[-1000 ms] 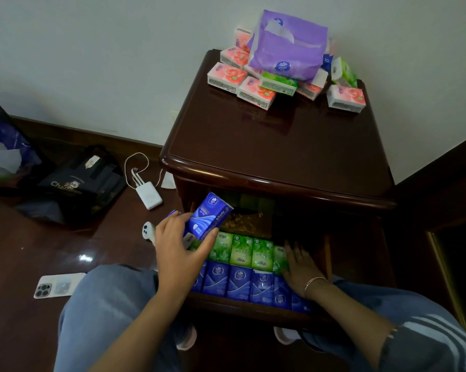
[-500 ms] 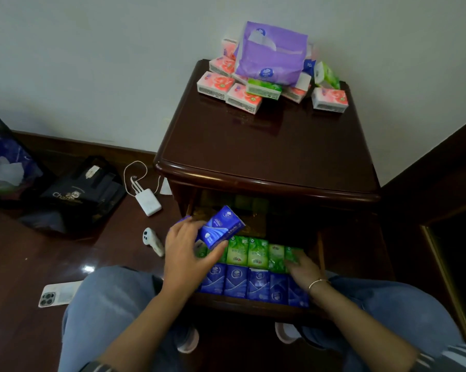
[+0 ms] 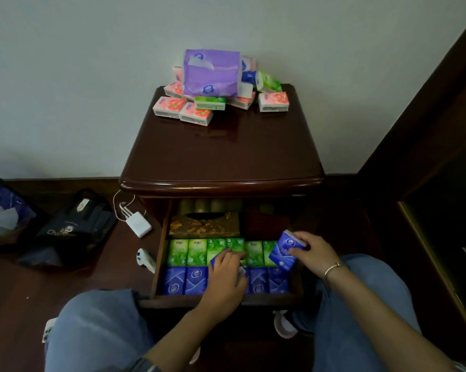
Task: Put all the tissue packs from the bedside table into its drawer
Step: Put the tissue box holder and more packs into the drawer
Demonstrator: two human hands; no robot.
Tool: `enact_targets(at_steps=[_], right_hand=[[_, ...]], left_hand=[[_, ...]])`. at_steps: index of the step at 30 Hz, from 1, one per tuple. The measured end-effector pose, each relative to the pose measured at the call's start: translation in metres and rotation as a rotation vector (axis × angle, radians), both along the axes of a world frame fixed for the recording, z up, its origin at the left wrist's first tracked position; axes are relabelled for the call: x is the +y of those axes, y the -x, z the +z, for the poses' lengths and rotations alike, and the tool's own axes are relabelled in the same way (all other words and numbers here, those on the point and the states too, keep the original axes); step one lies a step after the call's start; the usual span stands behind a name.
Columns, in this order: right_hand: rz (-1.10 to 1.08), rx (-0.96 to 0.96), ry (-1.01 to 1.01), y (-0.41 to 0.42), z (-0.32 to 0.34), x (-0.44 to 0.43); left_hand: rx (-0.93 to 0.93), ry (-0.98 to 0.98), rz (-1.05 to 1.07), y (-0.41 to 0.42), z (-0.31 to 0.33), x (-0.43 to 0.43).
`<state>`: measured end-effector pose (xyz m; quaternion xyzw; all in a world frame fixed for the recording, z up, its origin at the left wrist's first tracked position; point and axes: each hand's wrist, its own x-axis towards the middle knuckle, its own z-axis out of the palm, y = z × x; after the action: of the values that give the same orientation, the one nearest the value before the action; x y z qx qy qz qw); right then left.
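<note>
Blue pack (image 3: 284, 251) pinched tilted in right hand (image 3: 316, 255), probably to wedge into the row (image 3: 276, 281) beneath; left hand (image 3: 226, 277) grips another pack (image 3: 215, 260).

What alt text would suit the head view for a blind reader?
A right hand holds a small blue tissue pack over the right end of the open dark wooden drawer; the left hand lies over its front row of blue packs, with a green row behind. Pink and green packs and a large purple pack sit piled on the bedside table.
</note>
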<state>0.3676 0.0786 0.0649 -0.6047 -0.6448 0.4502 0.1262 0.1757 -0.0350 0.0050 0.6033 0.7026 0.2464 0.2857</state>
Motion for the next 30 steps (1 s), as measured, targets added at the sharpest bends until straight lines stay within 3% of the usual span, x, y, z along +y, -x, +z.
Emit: enact_targets(at_steps=[6, 11, 15, 19, 23, 26, 30], right_hand=[[0.137, -0.245, -0.09, -0.014, -0.027, 0.004], [0.108, -0.257, -0.087, -0.024, -0.037, 0.014], [0.098, -0.225, -0.108, -0.023, -0.041, 0.018], [0.124, -0.215, -0.178, -0.017, -0.04, 0.02], [0.298, -0.329, -0.207, 0.0, -0.045, 0.015], [0.515, -0.529, -0.158, 0.018, -0.057, 0.01], [0.78, -0.837, -0.284, 0.03, -0.073, 0.007]], left_hand=[[0.079, 0.193, -0.297, -0.041, -0.014, 0.028], [-0.139, 0.32, -0.403, -0.048, -0.019, 0.051], [0.314, 0.354, -0.389, -0.036, -0.031, 0.054], [0.421, 0.4, -0.414, -0.035, -0.037, 0.057], [0.67, 0.364, -0.467, -0.044, -0.039, 0.067], [0.68, 0.333, -0.393, -0.041, -0.048, 0.06], [0.6, 0.343, -0.303, -0.028, -0.053, 0.046]])
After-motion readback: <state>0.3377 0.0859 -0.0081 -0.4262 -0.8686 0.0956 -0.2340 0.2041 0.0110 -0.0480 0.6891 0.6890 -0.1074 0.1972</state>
